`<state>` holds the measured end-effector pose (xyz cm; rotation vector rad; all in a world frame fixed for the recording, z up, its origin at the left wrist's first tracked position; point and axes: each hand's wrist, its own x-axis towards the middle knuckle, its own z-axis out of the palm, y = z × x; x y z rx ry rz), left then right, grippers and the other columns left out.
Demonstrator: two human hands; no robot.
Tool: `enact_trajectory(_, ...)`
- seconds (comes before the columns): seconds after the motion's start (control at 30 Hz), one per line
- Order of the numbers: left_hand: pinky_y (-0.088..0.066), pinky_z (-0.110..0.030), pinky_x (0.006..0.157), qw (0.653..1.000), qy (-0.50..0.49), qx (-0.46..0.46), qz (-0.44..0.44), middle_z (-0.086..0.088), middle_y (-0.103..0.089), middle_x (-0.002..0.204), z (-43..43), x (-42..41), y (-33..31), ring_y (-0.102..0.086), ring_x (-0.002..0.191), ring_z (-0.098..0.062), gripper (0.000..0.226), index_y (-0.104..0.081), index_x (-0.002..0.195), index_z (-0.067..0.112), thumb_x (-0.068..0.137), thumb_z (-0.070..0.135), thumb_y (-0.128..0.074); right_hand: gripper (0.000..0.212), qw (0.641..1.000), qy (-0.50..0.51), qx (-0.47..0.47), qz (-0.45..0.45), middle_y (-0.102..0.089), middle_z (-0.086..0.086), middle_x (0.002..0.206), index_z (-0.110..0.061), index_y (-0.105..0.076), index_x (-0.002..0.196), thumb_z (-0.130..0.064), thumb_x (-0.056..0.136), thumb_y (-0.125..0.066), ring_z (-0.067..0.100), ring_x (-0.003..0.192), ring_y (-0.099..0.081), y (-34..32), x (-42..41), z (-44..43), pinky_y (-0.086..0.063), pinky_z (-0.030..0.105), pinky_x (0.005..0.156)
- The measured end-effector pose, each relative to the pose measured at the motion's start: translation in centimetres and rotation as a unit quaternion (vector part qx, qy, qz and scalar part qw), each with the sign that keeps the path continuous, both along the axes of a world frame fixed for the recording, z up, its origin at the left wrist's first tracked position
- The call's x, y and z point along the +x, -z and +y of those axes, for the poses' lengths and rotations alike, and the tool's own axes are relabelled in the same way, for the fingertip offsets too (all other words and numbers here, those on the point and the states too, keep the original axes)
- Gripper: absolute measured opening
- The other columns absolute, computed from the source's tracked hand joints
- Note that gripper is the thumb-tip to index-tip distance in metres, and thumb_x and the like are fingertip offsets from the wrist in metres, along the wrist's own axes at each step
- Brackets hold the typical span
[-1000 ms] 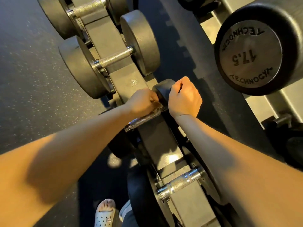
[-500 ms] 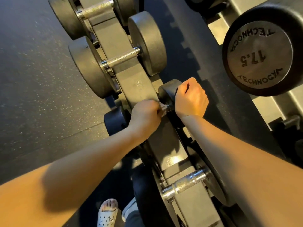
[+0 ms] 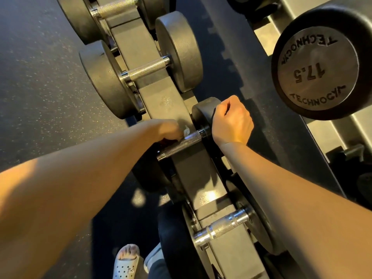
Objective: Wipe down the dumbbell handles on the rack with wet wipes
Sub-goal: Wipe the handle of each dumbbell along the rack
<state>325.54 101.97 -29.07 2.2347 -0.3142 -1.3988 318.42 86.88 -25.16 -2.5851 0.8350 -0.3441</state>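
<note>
A crumpled white wet wipe (image 3: 186,130) is held bunched in the left hand (image 3: 168,130), whose fingers are curled around it, so that only a small corner of the cloth is seen past the knuckles. The wipe is set against the dark knurled metal dumbbell handle (image 3: 182,142), which is laid across the grey steel rack beam (image 3: 159,95). The stretch of handle between the two hands is left bare. The right hand (image 3: 232,121) is clenched over the rim of the round black rubber dumbbell head (image 3: 202,113) at the handle's right end, with the thumb tucked against the fingers. The opposite head is largely hidden beneath the left forearm. Farther along the beam a larger black dumbbell (image 3: 148,67) is racked, and nearer the person a chrome-handled dumbbell (image 3: 223,226) is seated. At the upper right a big black dumbbell end marked 17.5 (image 3: 318,65) is seen on a second shelf. A pale perforated slipper (image 3: 125,265) is planted on the dark speckled rubber floor (image 3: 40,87).
</note>
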Motion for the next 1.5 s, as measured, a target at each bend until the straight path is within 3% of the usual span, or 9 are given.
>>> enact_trajectory(0.17,-0.043,-0.027,0.062,0.983,-0.038,-0.118,-0.134,0.001,-0.063,0.080,0.8,-1.4,-1.5,-0.059,0.075,-0.014,0.022,-0.065,0.082,0.017,0.095,0.034,-0.071,0.019,1.000,0.021,0.008,-0.006,-0.056,-0.010,0.078,-0.026,-0.052,0.087,-0.031,0.103,-0.043,0.012,0.067,-0.054,0.3,0.3,0.1,-0.057,0.037,0.071)
enact_trajectory(0.33,-0.042,-0.026,0.070,0.940,0.087,-0.095,-0.315,0.011,-0.052,0.090,0.8,-4.0,-1.4,-0.058,0.086,-0.016,0.014,-0.060,0.091,0.027,0.091,0.031,-0.073,0.020,1.000,0.023,0.005,-0.016,-0.057,-0.007,0.077,-0.024,-0.054,0.086,-0.032,0.103,-0.044,0.015,0.069,-0.058,0.3,0.2,0.3,-0.058,0.040,0.070)
enact_trajectory(0.57,-0.058,-0.034,0.078,0.925,0.241,0.042,-0.290,-0.002,-0.065,0.099,3.6,-3.0,-2.9,-0.065,0.089,-0.019,0.026,-0.064,0.111,0.015,0.093,0.033,-0.070,0.020,0.999,0.008,-0.008,-0.038,-0.060,-0.004,0.079,-0.020,-0.059,0.091,-0.030,0.102,-0.046,0.016,0.069,-0.060,0.5,-0.1,0.3,-0.059,0.037,0.067)
enact_trajectory(0.73,-0.052,-0.022,0.068,0.976,-0.023,-0.139,-0.165,0.003,-0.061,0.095,3.9,-0.8,-3.0,-0.064,0.086,-0.011,0.019,-0.061,0.094,0.017,0.090,0.029,-0.076,0.021,0.999,0.006,-0.023,-0.047,-0.057,-0.007,0.077,-0.019,-0.061,0.091,-0.029,0.102,-0.047,0.012,0.066,-0.056,0.7,-0.1,0.2,-0.057,0.033,0.063)
enact_trajectory(0.97,-0.060,-0.038,0.081,0.876,0.317,0.005,-0.363,0.000,-0.067,0.094,3.0,-3.7,-2.3,-0.069,0.088,-0.022,0.015,-0.066,0.107,0.021,0.094,0.030,-0.066,0.018,0.999,0.004,-0.018,-0.031,-0.053,-0.009,0.076,-0.024,-0.055,0.087,-0.030,0.103,-0.047,0.011,0.064,-0.052,0.5,0.1,0.2,-0.056,0.033,0.064)
enact_trajectory(1.17,-0.052,-0.035,0.080,0.876,0.290,-0.086,-0.376,-0.005,-0.066,0.110,1.3,-5.5,-2.3,-0.065,0.098,-0.024,0.025,-0.068,0.117,0.016,0.101,0.026,-0.051,0.020,0.999,0.007,-0.011,-0.033,-0.054,-0.008,0.077,-0.019,-0.061,0.091,-0.029,0.102,-0.047,0.013,0.067,-0.056,0.5,0.0,0.1,-0.058,0.036,0.065)
enact_trajectory(1.3,-0.058,-0.034,0.079,0.833,0.390,-0.015,-0.393,-0.004,-0.067,0.109,0.8,-5.7,-2.1,-0.068,0.092,-0.022,0.026,-0.064,0.126,0.015,0.102,0.021,-0.054,0.019,1.000,0.005,-0.001,-0.031,-0.055,-0.008,0.077,-0.022,-0.058,0.090,-0.031,0.102,-0.047,0.014,0.068,-0.057,0.5,0.0,0.0,-0.058,0.036,0.067)
enact_trajectory(1.4,-0.060,-0.036,0.075,0.879,0.318,0.023,-0.354,0.000,-0.067,0.094,1.8,-4.8,-2.4,-0.068,0.084,-0.021,0.023,-0.065,0.117,0.019,0.095,0.026,-0.066,0.019,0.999,0.001,-0.009,-0.047,-0.055,-0.007,0.077,-0.021,-0.060,0.090,-0.030,0.102,-0.047,0.013,0.066,-0.055,0.7,-0.1,0.0,-0.057,0.034,0.065)
enact_trajectory(1.5,-0.052,-0.024,0.070,0.959,0.056,-0.059,-0.272,0.007,-0.062,0.083,2.2,-1.8,-2.3,-0.066,0.081,-0.014,0.009,-0.065,0.096,0.023,0.092,0.029,-0.071,0.021,0.999,0.003,-0.011,-0.053,-0.054,-0.009,0.078,-0.018,-0.063,0.092,-0.030,0.101,-0.048,0.011,0.066,-0.052,0.9,-0.1,0.0,-0.054,0.031,0.064)
